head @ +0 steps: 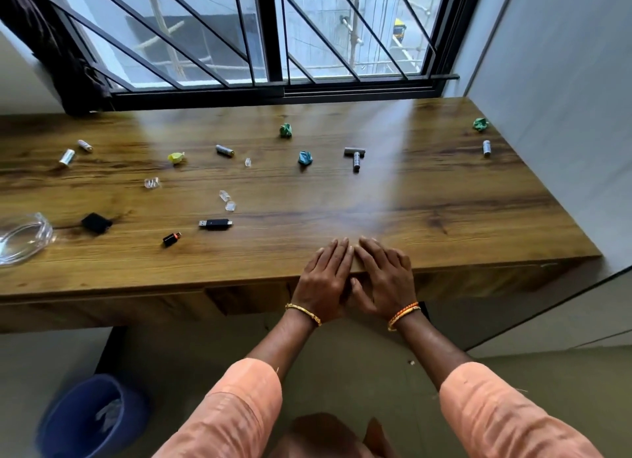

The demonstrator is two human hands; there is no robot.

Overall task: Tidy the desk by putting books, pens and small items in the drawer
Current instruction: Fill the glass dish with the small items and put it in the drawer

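I observe both hands flat on the near edge of the desk (444,218), side by side and touching. The left hand (325,280) lies with fingers straight, gripping nothing; the right hand (384,280) likewise, fingers extended over the edge, thumb hanging below it. Each wrist carries a bangle.

Just below the hands, under the desktop, I note a drawer front (246,297); I cannot tell whether it is ajar.

Small items lie scattered well apart across the desktop. Left of the hands: a black USB stick (215,223), a smaller black-and-orange stick (172,238), a black adapter (96,222), clear plastic caps (227,200). Farther back: several batteries (224,150), two more forming a T (355,156), crumpled paper balls in yellow (176,157), blue (305,157) and green (286,129). At the far left edge, a glass bowl (24,237). On the floor, a blue bin (89,416).
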